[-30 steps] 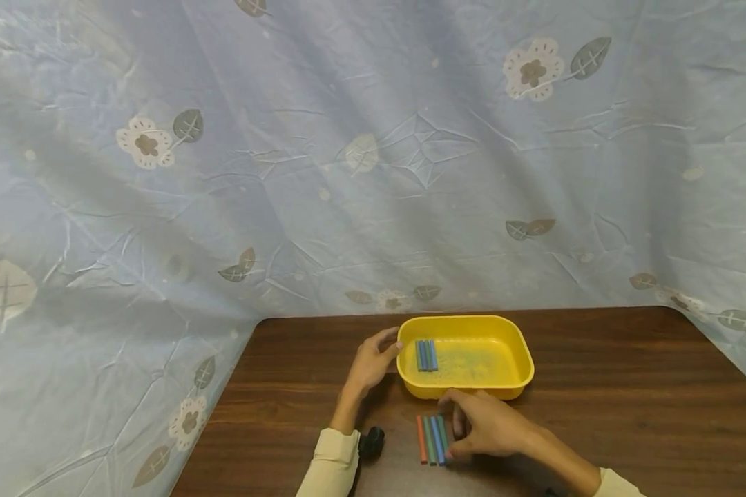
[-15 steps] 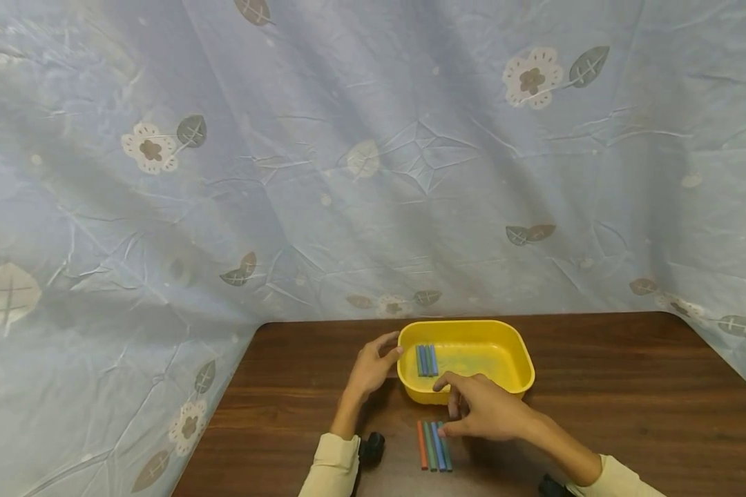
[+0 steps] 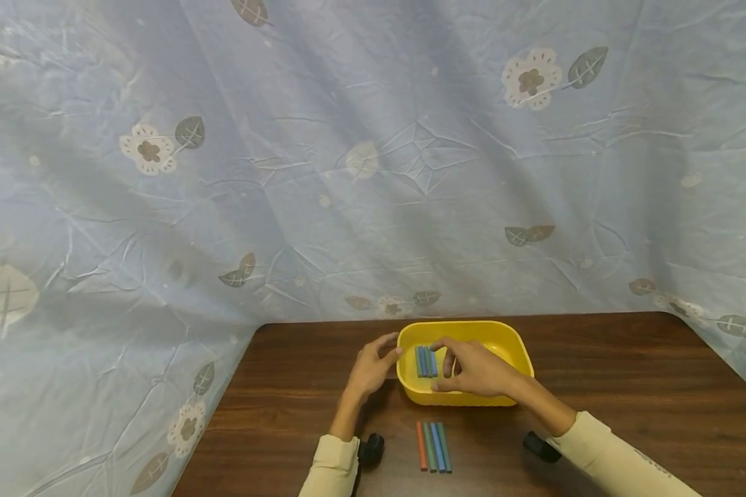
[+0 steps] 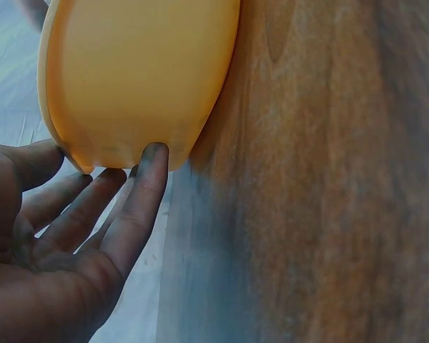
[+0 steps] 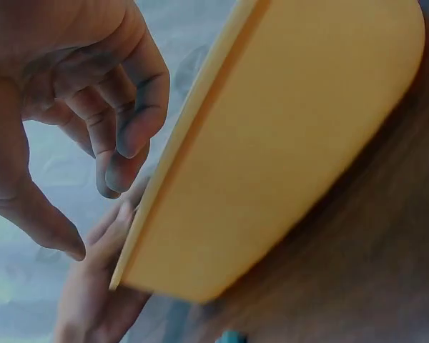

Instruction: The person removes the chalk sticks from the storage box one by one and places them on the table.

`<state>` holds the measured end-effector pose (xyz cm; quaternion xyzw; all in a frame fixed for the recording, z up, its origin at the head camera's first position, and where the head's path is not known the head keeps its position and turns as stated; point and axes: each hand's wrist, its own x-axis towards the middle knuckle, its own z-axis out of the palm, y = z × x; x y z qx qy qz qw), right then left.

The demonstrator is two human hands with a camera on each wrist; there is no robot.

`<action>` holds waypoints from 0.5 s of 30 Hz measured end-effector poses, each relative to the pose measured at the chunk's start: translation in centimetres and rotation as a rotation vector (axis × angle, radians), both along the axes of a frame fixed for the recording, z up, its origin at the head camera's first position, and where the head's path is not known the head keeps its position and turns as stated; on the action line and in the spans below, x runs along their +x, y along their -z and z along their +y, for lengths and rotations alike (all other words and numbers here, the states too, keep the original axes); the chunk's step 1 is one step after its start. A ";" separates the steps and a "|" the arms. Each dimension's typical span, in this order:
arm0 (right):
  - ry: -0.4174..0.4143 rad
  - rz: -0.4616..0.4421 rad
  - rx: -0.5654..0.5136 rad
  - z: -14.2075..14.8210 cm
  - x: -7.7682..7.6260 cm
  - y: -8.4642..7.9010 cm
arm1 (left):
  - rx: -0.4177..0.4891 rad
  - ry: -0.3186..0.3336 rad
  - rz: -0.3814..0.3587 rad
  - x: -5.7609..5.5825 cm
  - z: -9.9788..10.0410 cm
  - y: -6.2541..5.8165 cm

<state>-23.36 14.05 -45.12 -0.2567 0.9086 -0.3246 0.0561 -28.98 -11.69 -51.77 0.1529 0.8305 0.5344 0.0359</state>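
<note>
A yellow plastic tub [image 3: 466, 399] stands on the table, with several blue and green sticks like chalk [image 3: 426, 362] side by side at its left end. My left hand [image 3: 369, 366] touches that end: in the left wrist view, nearly straight fingers [image 4: 146, 186] rest on the outer wall and the thumb is at the rim. Over the tub, just right of the sticks, hovers my right hand [image 3: 479, 369]. Its fingers are loosely bent and its thumb apart, with nothing between them in the right wrist view. Before the tub lies a row of red, green and blue chalk-like sticks [image 3: 434, 447].
The dark wooden table [image 3: 609, 386] extends on both sides of the tub. A pale blue flowered cloth [image 3: 360, 228] hangs behind it. Black wrist cameras [image 3: 371, 450] sit below both forearms.
My right hand has moved away from the row of sticks on the table, up over the tub's front rim to above the sticks inside. The left hand stays at the tub's left end.
</note>
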 end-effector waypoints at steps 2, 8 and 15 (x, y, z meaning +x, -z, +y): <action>0.005 -0.013 0.004 0.3 -1.0 0.2 | 0.000 0.000 0.005 -0.1 -0.1 0.0; 0.025 -0.055 0.033 0.9 -3.5 1.0 | 0.003 -0.004 0.004 -0.3 -0.1 0.1; 0.036 -0.087 0.055 1.0 -5.0 2.1 | 0.042 0.024 -0.026 -0.3 0.1 0.3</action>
